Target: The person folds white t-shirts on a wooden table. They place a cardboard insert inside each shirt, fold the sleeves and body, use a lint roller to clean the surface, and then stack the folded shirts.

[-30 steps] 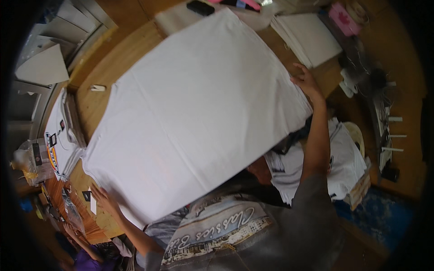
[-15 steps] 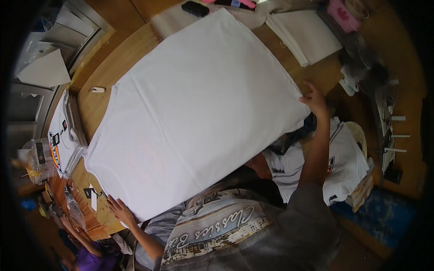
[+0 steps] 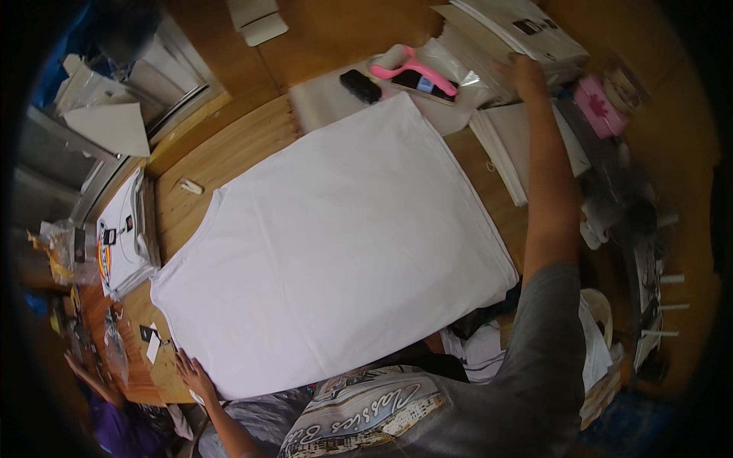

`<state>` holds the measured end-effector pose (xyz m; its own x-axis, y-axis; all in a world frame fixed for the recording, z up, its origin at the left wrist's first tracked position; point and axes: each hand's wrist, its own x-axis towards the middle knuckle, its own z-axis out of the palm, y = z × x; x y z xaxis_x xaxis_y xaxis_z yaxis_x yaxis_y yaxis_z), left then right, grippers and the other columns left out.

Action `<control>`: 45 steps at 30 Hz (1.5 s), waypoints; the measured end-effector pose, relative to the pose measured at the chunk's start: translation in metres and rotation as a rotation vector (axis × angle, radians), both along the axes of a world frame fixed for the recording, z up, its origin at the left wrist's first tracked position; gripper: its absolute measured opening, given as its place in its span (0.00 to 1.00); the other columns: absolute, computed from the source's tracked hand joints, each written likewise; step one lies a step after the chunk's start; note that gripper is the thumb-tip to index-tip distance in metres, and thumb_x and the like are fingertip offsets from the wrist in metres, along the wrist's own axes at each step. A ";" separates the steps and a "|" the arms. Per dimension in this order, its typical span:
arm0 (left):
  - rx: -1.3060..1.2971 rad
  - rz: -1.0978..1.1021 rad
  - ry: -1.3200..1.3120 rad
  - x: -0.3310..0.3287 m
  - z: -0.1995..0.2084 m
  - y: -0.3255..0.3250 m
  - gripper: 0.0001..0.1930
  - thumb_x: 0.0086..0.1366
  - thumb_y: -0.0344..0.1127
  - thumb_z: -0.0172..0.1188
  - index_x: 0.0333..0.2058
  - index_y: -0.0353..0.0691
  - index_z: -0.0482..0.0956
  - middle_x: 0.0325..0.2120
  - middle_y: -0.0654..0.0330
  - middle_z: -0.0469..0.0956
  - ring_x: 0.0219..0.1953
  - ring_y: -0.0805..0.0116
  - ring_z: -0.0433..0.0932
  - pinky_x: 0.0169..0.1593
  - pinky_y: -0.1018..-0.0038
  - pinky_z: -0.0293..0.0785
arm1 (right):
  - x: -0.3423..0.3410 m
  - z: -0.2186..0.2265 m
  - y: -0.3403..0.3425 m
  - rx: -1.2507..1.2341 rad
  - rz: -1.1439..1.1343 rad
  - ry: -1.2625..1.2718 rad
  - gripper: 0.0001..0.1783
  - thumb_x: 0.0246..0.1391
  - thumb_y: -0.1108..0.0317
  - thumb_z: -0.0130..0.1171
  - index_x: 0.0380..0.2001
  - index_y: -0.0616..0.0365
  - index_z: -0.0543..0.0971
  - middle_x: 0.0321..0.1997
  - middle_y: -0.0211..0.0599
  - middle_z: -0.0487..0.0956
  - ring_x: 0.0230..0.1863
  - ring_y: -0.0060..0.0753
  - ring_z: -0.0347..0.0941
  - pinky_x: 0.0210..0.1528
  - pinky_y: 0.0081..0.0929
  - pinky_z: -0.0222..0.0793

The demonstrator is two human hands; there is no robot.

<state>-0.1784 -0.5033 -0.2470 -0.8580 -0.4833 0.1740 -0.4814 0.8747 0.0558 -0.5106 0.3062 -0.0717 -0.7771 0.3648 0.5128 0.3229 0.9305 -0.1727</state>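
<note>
A large white shirt (image 3: 343,252) lies spread back-up and smooth across the wooden table. My left hand (image 3: 197,379) rests with fingers stretched out at its near-left edge, where a small tag (image 3: 154,347) on a cord lies close by. Far to the right, my right arm is extended and my right hand (image 3: 527,76) is at a stack of flat sheets or bags (image 3: 489,49), fingers apart. Whether it touches the stack I cannot tell. Below that arm is a second stack of pale flat sheets (image 3: 508,145).
Folded white shirts (image 3: 126,237) are piled at the left. A pink tape dispenser (image 3: 416,72), a black brush-like object (image 3: 360,87) and a pink box (image 3: 599,105) stand at the back. Another person's arm (image 3: 95,379) shows at lower left.
My right hand has left the shirt's right corner and moved far forward to the back-right stack. My left hand stays at the shirt's near-left edge. The view has tilted toward the back.
</note>
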 end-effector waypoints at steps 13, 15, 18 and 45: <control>0.060 -0.047 0.106 0.005 -0.013 -0.008 0.22 0.58 0.39 0.44 0.53 0.50 0.60 0.54 0.52 0.55 0.57 0.55 0.52 0.57 0.62 0.44 | -0.109 -0.009 0.154 0.191 0.154 -0.080 0.15 0.48 0.67 0.44 0.37 0.64 0.71 0.41 0.50 0.71 0.43 0.47 0.67 0.43 0.36 0.63; 0.124 0.020 0.093 -0.009 -0.009 0.006 0.25 0.55 0.37 0.47 0.53 0.49 0.60 0.56 0.50 0.51 0.59 0.52 0.47 0.58 0.59 0.40 | -0.102 0.033 0.195 0.207 0.207 0.121 0.16 0.50 0.66 0.43 0.40 0.64 0.70 0.42 0.47 0.71 0.42 0.40 0.67 0.44 0.31 0.63; -0.061 0.052 0.282 -0.033 0.038 0.069 0.32 0.48 0.33 0.54 0.54 0.43 0.55 0.55 0.47 0.52 0.58 0.51 0.47 0.59 0.61 0.41 | -0.096 0.065 0.151 0.254 0.364 0.293 0.18 0.52 0.66 0.43 0.45 0.64 0.68 0.42 0.43 0.72 0.39 0.32 0.68 0.44 0.24 0.62; 0.778 0.101 0.145 0.006 0.063 0.019 0.28 0.44 0.25 0.59 0.48 0.40 0.64 0.38 0.49 0.69 0.40 0.54 0.69 0.44 0.68 0.65 | 0.181 -0.119 -0.454 -0.867 0.780 -0.651 0.29 0.46 0.71 0.53 0.53 0.50 0.59 0.38 0.35 0.65 0.31 0.24 0.66 0.26 0.20 0.69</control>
